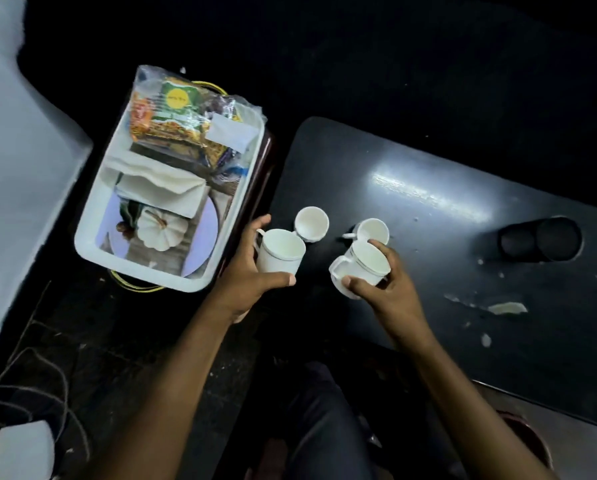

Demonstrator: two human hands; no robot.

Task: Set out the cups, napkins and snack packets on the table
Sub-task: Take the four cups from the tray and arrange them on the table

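Note:
My left hand (245, 275) grips a white cup (280, 250) by its side, near the left edge of the dark table (463, 209). My right hand (390, 289) holds a second white cup (361, 265) with a thin rim line, tilted above the table. Two more white cups stand on the table behind them, one (311, 223) to the left and one (371, 230) with its handle pointing left. A white tray (92, 237) left of the table holds folded white napkins (158, 187) and colourful snack packets (176, 116) in clear plastic.
Two dark round cup holders (539, 240) sit in the table at the right. White scraps and chipped patches (505, 308) mark the table's near right part. Wires (30, 375) lie on the floor at lower left. My legs (325, 410) are below the table edge.

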